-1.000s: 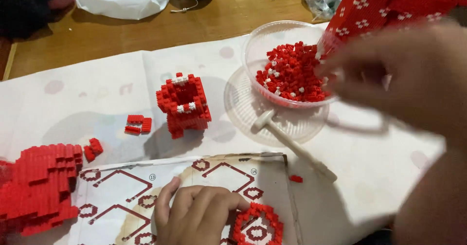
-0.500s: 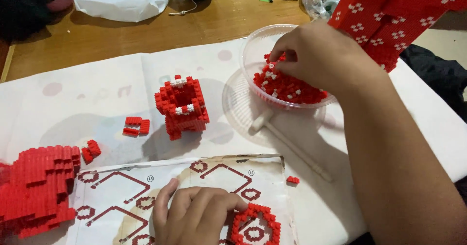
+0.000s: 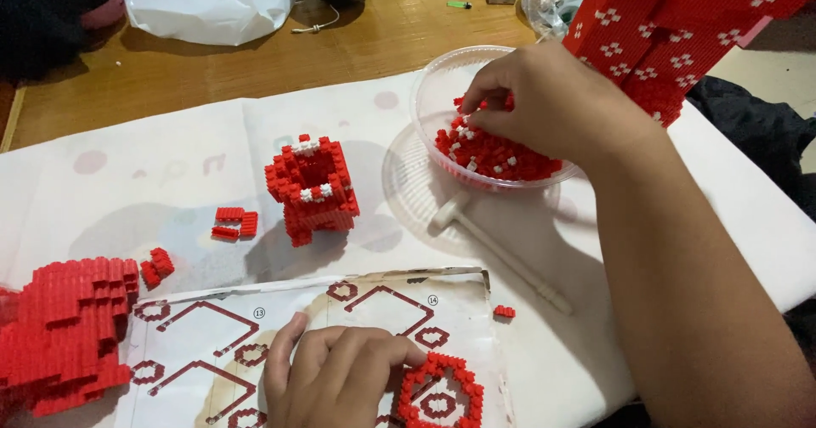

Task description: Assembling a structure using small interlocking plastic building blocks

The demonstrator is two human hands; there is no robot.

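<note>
1. Right hand (image 3: pixel 552 109) reaches into the clear plastic bowl (image 3: pixel 433 96) of small red and white bricks (image 3: pixel 493 152). Fingertips are buried in the pile, so can't tell if the grip is closed on a brick or loose.
2. Left hand (image 3: pixel 340 377) lies flat on the instruction sheet (image 3: pixel 374 296), fingers together and curled, holding nothing; it touches a flat red ring build (image 3: pixel 442 390) at the sheet's lower edge. Wrist is cut off by the frame.
3. Small red tower (image 3: pixel 313 190) w/ white bits stands on the worktop (image 3: pixel 170 164), btwn sheet and bowl.
4. White hammer tool (image 3: pixel 493 245) lies just below the bowl.
5. Big red build (image 3: pixel 64 330) at left is partly cut off; tall red block w/ white crosses (image 3: pixel 671 28) top right is also cropped.
6. Loose red pieces (image 3: pixel 234 222) lie left of the tower.
</note>
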